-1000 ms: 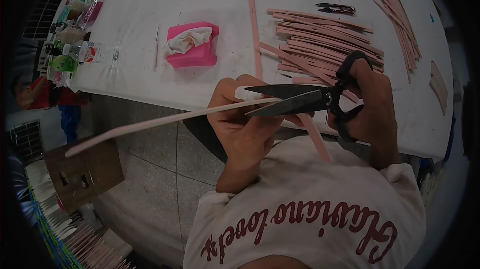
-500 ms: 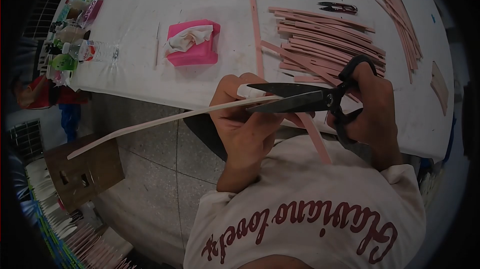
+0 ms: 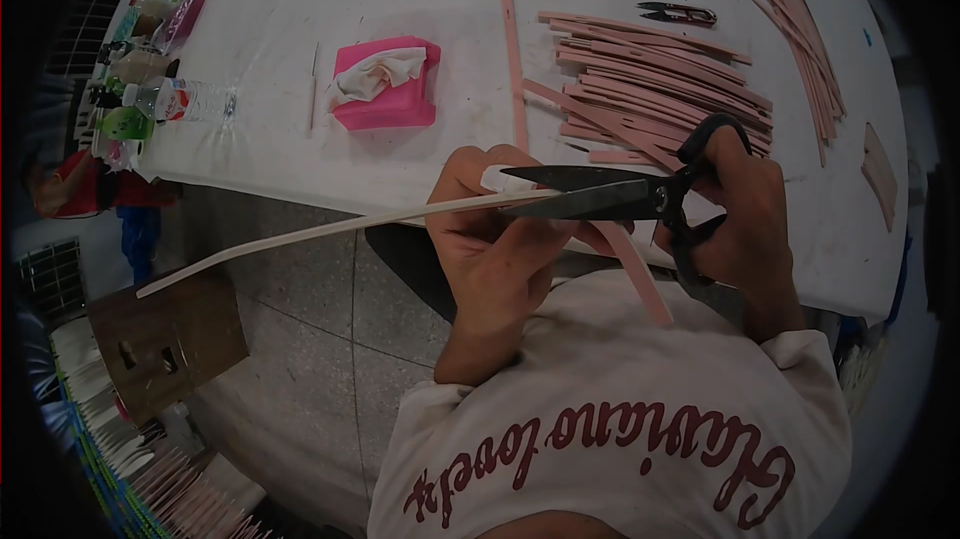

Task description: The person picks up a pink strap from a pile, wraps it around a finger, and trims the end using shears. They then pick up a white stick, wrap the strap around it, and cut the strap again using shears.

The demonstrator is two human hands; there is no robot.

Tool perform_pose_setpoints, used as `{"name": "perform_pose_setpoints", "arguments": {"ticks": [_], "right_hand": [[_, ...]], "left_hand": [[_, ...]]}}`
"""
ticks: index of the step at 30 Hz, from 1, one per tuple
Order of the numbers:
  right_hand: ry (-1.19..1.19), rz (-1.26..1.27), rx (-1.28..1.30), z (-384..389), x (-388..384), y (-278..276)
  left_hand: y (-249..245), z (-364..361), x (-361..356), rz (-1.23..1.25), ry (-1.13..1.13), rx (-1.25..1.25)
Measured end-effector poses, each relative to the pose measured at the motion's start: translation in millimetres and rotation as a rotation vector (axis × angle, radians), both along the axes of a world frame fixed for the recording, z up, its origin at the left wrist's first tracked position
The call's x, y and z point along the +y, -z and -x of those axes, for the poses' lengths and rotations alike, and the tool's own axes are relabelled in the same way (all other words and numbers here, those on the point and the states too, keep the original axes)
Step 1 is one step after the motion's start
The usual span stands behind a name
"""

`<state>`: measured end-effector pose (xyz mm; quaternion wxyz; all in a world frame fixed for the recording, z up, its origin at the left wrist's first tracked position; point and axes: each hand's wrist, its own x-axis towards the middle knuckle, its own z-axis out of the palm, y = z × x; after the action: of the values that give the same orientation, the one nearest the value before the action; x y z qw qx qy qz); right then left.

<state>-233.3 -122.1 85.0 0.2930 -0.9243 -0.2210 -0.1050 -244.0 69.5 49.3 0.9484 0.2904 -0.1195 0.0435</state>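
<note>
My left hand (image 3: 497, 257) pinches a long pink strip (image 3: 330, 228), whose far end sticks out to the left and whose short end (image 3: 643, 284) hangs down on the right near my shirt. White tape wraps one finger of this hand. Black-handled scissors (image 3: 610, 197) are in my right hand (image 3: 745, 224), thumb and fingers through the loops. Their dark blades lie partly apart and straddle the strip right beside my left fingers. Beyond the scissors a pile of pink strips (image 3: 660, 79) lies on the white table (image 3: 420, 174).
A pink tissue box (image 3: 385, 104) with a tissue sticking out sits left of centre. Small thread snips (image 3: 680, 15) rest above the pile. More strips (image 3: 808, 59) lie at the right. Bottles (image 3: 170, 101) stand at the left edge, and a brown box (image 3: 170, 349) is below on the floor.
The strip's left end has risen slightly, and its short right end has shifted a little to the right. The scissor blades have closed slightly around it.
</note>
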Motion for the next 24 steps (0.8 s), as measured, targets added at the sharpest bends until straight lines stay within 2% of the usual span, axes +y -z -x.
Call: {"name": "perform_pose_setpoints", "arguments": {"ticks": [3,7,9,15,22,24], "right_hand": [[-0.008,-0.003,-0.021,0.1,-1.7,3.3],[-0.029,-0.084,-0.01,-2.1,0.9,3.7],[-0.027,-0.225,0.144,-1.4,1.5,0.1],[0.023,-0.164,0.162,-3.9,-6.7,-4.5],[-0.029,-0.08,0.098,-6.7,-14.4,-10.3],[-0.025,-0.058,0.091,-6.1,-15.6,-9.8]], "left_hand": [[-4.0,0.2,0.8,-0.121,-0.006,0.041],[-4.0,1.1,0.5,-0.134,-0.01,0.032],[-3.5,1.9,2.6,-0.193,0.019,0.008],[-0.2,-3.3,1.0,-0.03,-0.022,-0.088],[2.0,-2.6,2.2,-0.105,-0.028,-0.07],[6.0,-5.7,2.2,-0.093,-0.089,-0.14]]}}
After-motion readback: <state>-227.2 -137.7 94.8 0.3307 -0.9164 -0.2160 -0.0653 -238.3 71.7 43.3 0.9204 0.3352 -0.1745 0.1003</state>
